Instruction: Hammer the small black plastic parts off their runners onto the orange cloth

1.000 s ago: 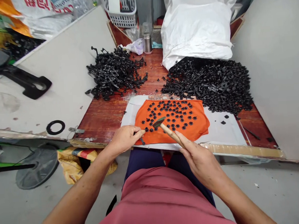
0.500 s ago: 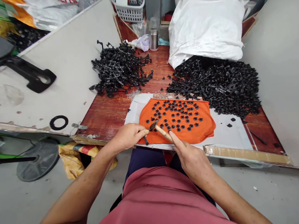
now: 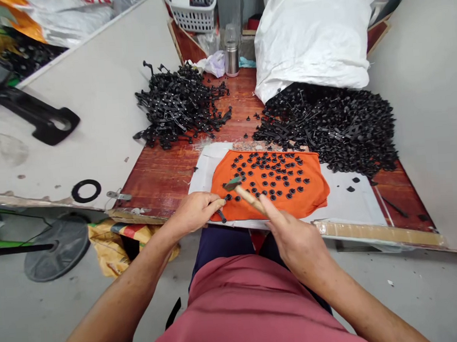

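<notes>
My right hand (image 3: 296,239) is wrapped round the wooden handle of a small hammer (image 3: 249,198), its dark head above the left part of an orange cloth (image 3: 307,199). My left hand (image 3: 196,212) is closed in a pinch at the cloth's lower left edge. Between its fingertips is a small black plastic piece (image 3: 222,217), partly covered by the fingers. Many small black round studs (image 3: 271,184) stand spread over the cloth, which lies on a white sheet (image 3: 354,204).
Behind the cloth lie two heaps of black plastic parts, a left heap (image 3: 181,104) and a larger right heap (image 3: 334,128). A white sack (image 3: 309,37) rests against the right one. Farther back are a metal flask (image 3: 231,57) and a grey basket (image 3: 194,18). A black ring (image 3: 86,191) lies left.
The hammer head has lifted away from the left fingertips, a little up the cloth. My left hand keeps its pinch in nearly the same place. The whole view has shifted slightly.
</notes>
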A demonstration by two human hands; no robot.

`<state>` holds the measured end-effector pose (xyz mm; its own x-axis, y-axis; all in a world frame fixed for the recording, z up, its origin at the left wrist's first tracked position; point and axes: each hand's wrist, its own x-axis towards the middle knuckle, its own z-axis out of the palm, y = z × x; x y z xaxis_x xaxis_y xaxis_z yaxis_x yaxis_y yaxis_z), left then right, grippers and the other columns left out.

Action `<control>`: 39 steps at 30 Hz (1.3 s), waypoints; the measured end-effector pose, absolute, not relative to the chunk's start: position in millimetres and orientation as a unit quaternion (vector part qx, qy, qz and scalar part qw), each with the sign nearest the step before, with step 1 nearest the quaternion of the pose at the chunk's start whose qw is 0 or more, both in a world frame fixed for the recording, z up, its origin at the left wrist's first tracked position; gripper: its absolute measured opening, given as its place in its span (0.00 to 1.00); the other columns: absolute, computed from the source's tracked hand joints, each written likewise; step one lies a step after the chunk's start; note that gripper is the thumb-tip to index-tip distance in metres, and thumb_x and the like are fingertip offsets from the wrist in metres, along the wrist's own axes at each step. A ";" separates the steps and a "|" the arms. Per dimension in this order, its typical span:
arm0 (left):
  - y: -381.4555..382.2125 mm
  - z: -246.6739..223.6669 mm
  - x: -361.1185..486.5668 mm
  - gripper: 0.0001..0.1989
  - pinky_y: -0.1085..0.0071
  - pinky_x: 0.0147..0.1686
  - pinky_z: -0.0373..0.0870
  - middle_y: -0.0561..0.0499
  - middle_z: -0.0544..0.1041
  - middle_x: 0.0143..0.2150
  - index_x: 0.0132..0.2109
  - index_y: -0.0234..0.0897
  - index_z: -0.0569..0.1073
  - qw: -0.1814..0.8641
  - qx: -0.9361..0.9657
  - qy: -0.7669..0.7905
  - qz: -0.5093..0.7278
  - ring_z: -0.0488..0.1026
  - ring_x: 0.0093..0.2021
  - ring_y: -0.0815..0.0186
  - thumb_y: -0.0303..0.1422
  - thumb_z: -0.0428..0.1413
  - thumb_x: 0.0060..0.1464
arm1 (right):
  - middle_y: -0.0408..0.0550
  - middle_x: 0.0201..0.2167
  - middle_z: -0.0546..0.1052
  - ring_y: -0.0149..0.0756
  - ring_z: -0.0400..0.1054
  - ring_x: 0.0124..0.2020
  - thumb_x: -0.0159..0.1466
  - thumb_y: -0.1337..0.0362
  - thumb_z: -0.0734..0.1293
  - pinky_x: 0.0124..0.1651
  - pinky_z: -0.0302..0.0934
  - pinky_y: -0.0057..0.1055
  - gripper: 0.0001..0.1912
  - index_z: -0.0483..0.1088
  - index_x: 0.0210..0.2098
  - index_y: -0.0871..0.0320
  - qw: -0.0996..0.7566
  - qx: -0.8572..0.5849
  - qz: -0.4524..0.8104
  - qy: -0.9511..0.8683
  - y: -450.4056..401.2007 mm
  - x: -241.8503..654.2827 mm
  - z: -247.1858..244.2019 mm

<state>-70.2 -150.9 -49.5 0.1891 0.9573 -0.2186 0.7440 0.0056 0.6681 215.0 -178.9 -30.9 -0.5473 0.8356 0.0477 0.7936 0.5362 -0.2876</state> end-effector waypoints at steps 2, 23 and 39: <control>-152.3 -51.0 -69.4 0.25 0.72 0.28 0.54 0.54 0.71 0.24 0.25 0.37 0.71 0.349 0.685 0.624 0.142 0.64 0.27 0.68 0.48 0.47 0.64 | 0.51 0.37 0.81 0.41 0.77 0.28 0.74 0.68 0.56 0.31 0.72 0.33 0.33 0.49 0.76 0.51 0.051 -0.466 0.112 -0.876 -178.2 214.2 -31.8; -176.3 -22.6 -79.6 0.20 0.73 0.27 0.56 0.57 0.62 0.28 0.57 0.39 0.72 0.513 0.517 0.593 0.343 0.59 0.25 0.70 0.46 0.50 0.66 | 0.45 0.68 0.69 0.42 0.69 0.65 0.76 0.62 0.56 0.62 0.67 0.39 0.29 0.54 0.75 0.46 0.213 -0.501 0.325 -0.774 -174.0 240.2 -35.8; -136.9 -43.6 -83.4 0.12 0.67 0.43 0.69 0.50 0.74 0.38 0.42 0.39 0.79 0.270 0.658 0.659 0.244 0.72 0.39 0.62 0.36 0.52 0.59 | 0.47 0.58 0.80 0.40 0.78 0.53 0.72 0.70 0.57 0.58 0.71 0.38 0.35 0.51 0.76 0.45 0.140 -0.455 0.359 -0.803 -208.7 243.1 -56.4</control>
